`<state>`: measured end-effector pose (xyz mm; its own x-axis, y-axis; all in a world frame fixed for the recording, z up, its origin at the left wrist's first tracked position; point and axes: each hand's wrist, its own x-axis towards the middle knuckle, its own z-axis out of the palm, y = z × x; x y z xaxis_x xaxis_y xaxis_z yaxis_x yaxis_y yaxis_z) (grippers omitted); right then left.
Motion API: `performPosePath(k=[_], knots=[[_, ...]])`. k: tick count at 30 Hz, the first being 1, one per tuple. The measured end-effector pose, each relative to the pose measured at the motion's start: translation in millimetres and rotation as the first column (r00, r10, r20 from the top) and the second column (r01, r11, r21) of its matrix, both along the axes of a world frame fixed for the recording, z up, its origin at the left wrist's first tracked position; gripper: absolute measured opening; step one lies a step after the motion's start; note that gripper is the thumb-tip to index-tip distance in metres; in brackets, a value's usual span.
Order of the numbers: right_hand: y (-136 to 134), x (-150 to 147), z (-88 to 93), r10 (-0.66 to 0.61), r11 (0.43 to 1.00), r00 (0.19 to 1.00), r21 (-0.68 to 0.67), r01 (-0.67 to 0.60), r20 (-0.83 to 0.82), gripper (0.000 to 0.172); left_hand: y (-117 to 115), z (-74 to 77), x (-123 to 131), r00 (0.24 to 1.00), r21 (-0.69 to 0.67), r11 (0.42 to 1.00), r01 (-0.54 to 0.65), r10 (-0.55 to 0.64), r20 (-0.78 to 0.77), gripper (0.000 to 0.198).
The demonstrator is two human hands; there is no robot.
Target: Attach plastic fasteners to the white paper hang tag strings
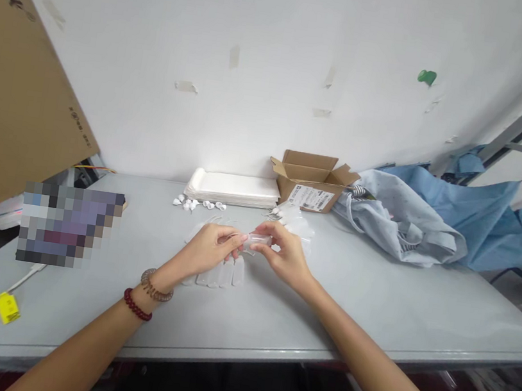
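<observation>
In narrow right grip (284,254), (seemingly) tube (259,239)

The left hand (215,247) and right hand (287,256) pinch a small translucent plastic piece (259,240) above a grey table (97,321), near a row of similar translucent pieces (225,273). Behind are a white stack (237,189) and an open cardboard box (311,186).

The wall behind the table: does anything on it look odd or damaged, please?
Yes: scattered tape-like scraps and two green pieces cling to the wall; the scraps look odd because they hold nothing up.
</observation>
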<state>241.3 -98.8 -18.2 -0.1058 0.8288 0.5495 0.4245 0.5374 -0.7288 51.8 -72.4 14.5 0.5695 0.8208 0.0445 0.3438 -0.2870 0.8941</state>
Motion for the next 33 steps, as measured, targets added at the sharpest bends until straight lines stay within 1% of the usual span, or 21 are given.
performPosePath(k=[2, 4, 7, 10, 13, 15, 18, 20, 22, 24, 26, 28, 30, 33], knots=[[-1.2, -0.8, 0.8, 0.002, 1.000, 1.000, -0.006, -0.001, 0.006, 0.017, 0.4, 0.2, -0.5, 1.000, -0.027, 1.000, 0.007, -0.007, 0.001, 0.039], [-2.0, -1.2, 0.8, -0.003, 1.000, 1.000, -0.022, 0.004, 0.024, 0.014, -0.5, 1.2, -0.4, 1.000, -0.015, 1.000, 0.016, -0.015, 0.015, 0.038], [-1.8, -0.8, 0.1, -0.015, 0.999, 0.999, -0.038, 0.017, 0.047, 0.011, -2.7, 2.5, 0.8, 1.000, 0.061, 0.998, 0.011, -0.011, 0.001, 0.033], [-0.8, 0.0, 0.1, -0.021, 0.998, 0.999, -0.054, 0.024, 0.046, 0.011, -3.8, 0.1, 2.3, 0.999, 0.151, 0.988, -0.015, 0.021, -0.039, 0.024], [-0.6, 0.3, 1.9, -0.014, 0.994, 1.000, -0.106, 0.015, 0.008, 0.013, -3.5, -3.4, 3.0, 0.999, 0.181, 0.983, -0.026, 0.034, -0.040, 0.021], [-0.9, 0.1, 3.3, -0.007, 0.990, 1.000, -0.141, 0.003, -0.027, 0.015, -3.2, -3.5, 2.9, 0.999, 0.151, 0.988, -0.028, 0.030, -0.015, 0.022], [-1.2, -0.3, 3.7, 0.005, 0.989, 0.999, -0.149, -0.012, -0.048, 0.017, -2.3, -0.8, 2.2, 1.000, 0.046, 0.999, -0.007, 0.006, 0.018, 0.029], [-1.2, -0.6, 2.7, 0.012, 0.993, 0.999, -0.120, -0.016, -0.037, 0.020, -0.9, 0.8, 1.7, 1.000, -0.024, 1.000, -0.001, 0.002, 0.023, 0.035], [-1.1, -0.8, 1.5, 0.024, 0.996, 1.000, -0.083, -0.025, -0.020, 0.023, 1.1, 1.2, 1.4, 0.999, -0.073, 0.997, -0.023, 0.025, 0.024, 0.039], [-1.0, -0.8, 0.7, 0.035, 0.998, 0.999, -0.043, -0.035, -0.001, 0.026, 2.7, 1.0, 1.5, 0.998, -0.111, 0.992, -0.053, 0.057, 0.030, 0.039], [-1.1, -0.4, 0.5, 0.031, 1.000, 0.999, 0.001, -0.031, 0.038, 0.023, 3.5, 1.1, 1.6, 0.995, -0.153, 0.985, -0.081, 0.088, 0.044, 0.038], [-1.3, 0.3, 0.7, 0.015, 0.999, 0.997, 0.036, -0.017, 0.075, 0.019, 3.0, 2.1, 1.6, 0.995, -0.204, 0.977, -0.065, 0.079, 0.062, 0.038], [-1.7, 0.8, 0.9, 0.005, 0.999, 0.996, 0.051, -0.010, 0.089, 0.017, 1.5, 3.7, 1.6, 0.996, -0.245, 0.969, -0.026, 0.045, 0.075, 0.039], [-1.9, 1.0, 0.6, 0.009, 0.998, 0.996, 0.058, -0.014, 0.088, 0.016, -0.9, 6.1, 2.1, 0.996, -0.254, 0.967, -0.006, 0.029, 0.088, 0.040]])
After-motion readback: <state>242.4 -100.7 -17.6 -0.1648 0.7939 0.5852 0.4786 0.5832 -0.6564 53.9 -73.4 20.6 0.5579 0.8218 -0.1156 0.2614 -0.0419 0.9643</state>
